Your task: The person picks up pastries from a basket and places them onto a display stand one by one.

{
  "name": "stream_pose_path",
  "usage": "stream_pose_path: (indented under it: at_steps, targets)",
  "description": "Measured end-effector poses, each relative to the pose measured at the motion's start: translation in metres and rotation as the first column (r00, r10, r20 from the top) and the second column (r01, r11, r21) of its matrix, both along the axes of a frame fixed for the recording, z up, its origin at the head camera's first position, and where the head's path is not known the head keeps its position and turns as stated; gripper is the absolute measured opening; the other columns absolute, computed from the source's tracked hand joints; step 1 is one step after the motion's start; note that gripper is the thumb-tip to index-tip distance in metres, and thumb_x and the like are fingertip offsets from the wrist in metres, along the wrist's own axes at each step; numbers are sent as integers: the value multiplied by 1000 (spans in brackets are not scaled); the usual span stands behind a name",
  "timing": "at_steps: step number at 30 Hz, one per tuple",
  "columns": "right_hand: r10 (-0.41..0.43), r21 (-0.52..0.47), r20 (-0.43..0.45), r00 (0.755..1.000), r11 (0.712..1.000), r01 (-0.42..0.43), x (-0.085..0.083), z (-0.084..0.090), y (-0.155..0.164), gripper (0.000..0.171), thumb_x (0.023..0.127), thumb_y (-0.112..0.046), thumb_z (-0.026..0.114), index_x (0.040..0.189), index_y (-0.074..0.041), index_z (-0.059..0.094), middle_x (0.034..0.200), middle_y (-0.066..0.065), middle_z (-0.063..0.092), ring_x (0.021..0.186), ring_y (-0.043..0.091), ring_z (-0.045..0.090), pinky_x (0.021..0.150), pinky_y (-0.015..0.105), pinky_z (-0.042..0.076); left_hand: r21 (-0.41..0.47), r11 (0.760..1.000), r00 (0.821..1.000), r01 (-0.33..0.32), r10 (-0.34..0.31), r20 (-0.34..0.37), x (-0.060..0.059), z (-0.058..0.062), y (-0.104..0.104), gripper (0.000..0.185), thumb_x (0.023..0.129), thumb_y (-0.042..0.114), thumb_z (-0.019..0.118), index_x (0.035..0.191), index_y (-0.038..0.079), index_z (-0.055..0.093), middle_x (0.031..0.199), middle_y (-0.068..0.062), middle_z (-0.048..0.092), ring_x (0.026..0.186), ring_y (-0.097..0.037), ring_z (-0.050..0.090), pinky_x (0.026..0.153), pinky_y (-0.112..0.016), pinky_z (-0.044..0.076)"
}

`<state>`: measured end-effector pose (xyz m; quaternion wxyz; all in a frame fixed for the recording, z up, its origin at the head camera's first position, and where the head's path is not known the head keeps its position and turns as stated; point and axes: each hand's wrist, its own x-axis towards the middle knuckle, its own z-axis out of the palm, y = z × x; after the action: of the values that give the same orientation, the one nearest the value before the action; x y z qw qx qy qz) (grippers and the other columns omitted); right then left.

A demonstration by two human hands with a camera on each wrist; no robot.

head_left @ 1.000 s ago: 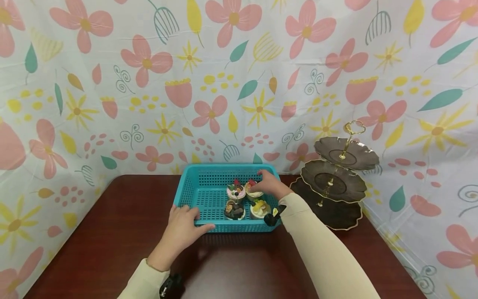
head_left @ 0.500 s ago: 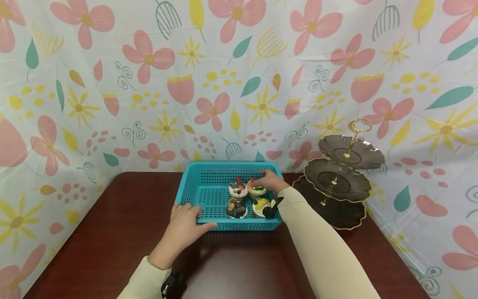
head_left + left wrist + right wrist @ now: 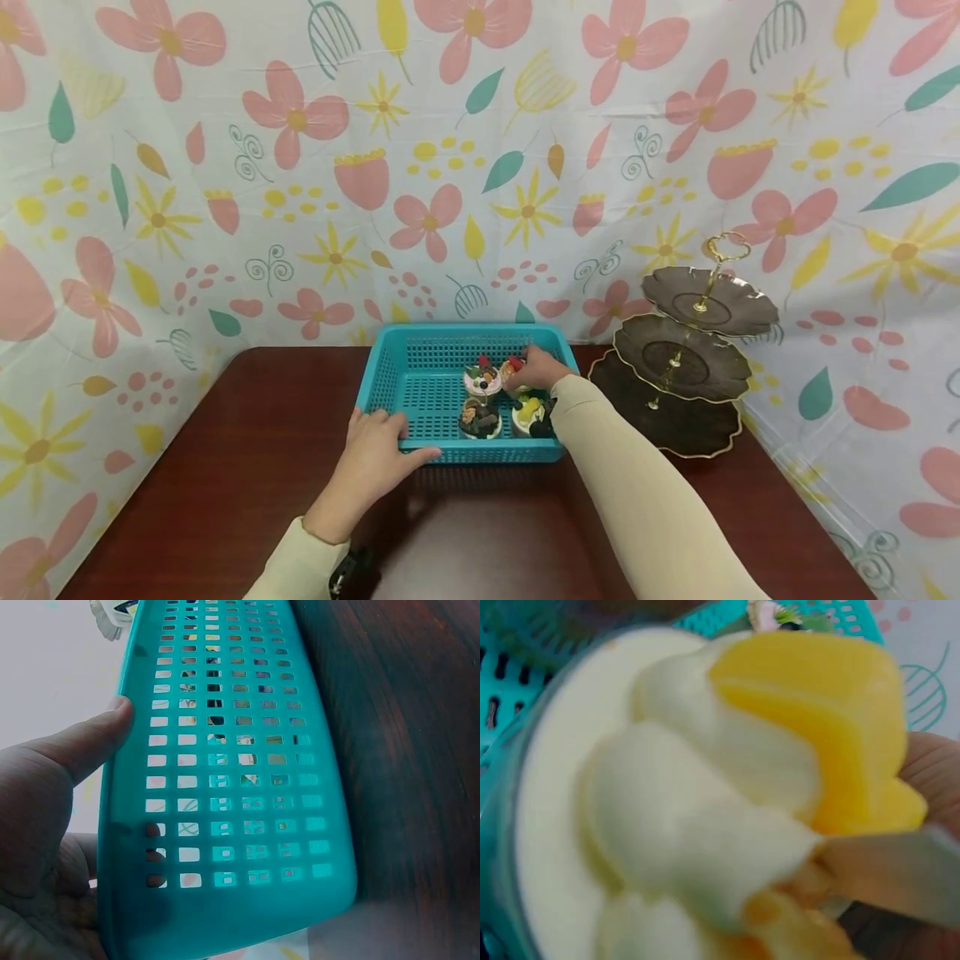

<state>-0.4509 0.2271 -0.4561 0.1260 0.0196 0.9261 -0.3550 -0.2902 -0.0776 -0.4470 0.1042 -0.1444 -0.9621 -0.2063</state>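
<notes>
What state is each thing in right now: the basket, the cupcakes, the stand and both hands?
Basket: flat on the table, open-topped, cupcakes inside.
Cupcakes: four, upright, grouped at the basket's right end.
Tiered stand: upright, all three plates bare.
Left hand: holds the basket's front rim.
Right hand: inside the basket, on the back right cupcake; grip unclear.

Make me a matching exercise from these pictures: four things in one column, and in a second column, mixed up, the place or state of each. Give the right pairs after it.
Things:
1. basket
2. tiered stand
3. left hand
4. chocolate cupcake

Places or states:
A. grips the basket's near rim
B. sits inside the basket, in the near row
C. stands empty at the right of the table
D. turquoise, in the middle of the table against the flowered cloth

Pairs: 1-D, 2-C, 3-A, 4-B
</notes>
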Motion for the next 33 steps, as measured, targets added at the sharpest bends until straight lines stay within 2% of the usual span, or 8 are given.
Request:
stream_pose_path:
  at_steps: [5,10,15,22,26,30,33]
  targets:
    - [26,40,8,1000,999,-26,-3,-3,1,96,81,-28,86,151,6,29,143,26,46,121,37,53,100,52,48,14,1000,1000,-4,4,8,0,0,2,51,79,60,79,84,13,59,76,1,48,86,-23,51,113,-71,20]
    - [50,103,7,999,993,-50,-2,-4,2,99,83,-29,83,154,6,23,148,27,42,124,38,52,100,51,48,24,1000,1000,2,-2,5,-1,0,3,52,79,61,79,82,14,58,77,0,48,87,-24,51,113,-71,19]
    - [68,127,3,998,990,-68,-3,-5,0,95,84,-30,82,153,5,26,148,26,43,126,38,51,101,53,48,10,1000,1000,-5,5,1,-1,0,1,52,79,61,79,82,14,57,76,0,47,85,-23,51,113,-71,20]
    - [75,134,-2,997,988,-74,-7,-12,1,86,82,-30,83,146,2,35,137,23,50,113,33,56,94,49,51,6,1000,1000,4,-4,1,-1,0,-1,53,79,61,79,83,13,58,76,0,47,85,-22,50,112,-72,21]
    - [58,130,-23,998,990,-55,-7,-14,1,81,79,-28,84,141,3,41,125,21,56,99,30,57,82,45,53,6,1000,1000,4,-4,-2,-1,0,-1,53,79,61,79,83,13,58,76,0,48,85,-22,50,112,-71,22]
    - [35,138,-94,995,990,-22,-9,-16,1,75,76,-27,84,134,3,46,109,17,60,87,29,58,69,40,51,5,1000,1000,6,-6,5,0,-1,-1,52,79,61,79,83,13,58,77,1,48,82,-21,48,112,-72,21]
    - [-2,140,-149,989,990,23,-11,-15,1,78,77,-28,83,137,2,43,107,16,60,87,28,59,67,39,52,2,1000,1000,11,-11,8,1,-1,0,52,79,61,79,83,13,58,78,0,48,83,-21,49,112,-72,21]
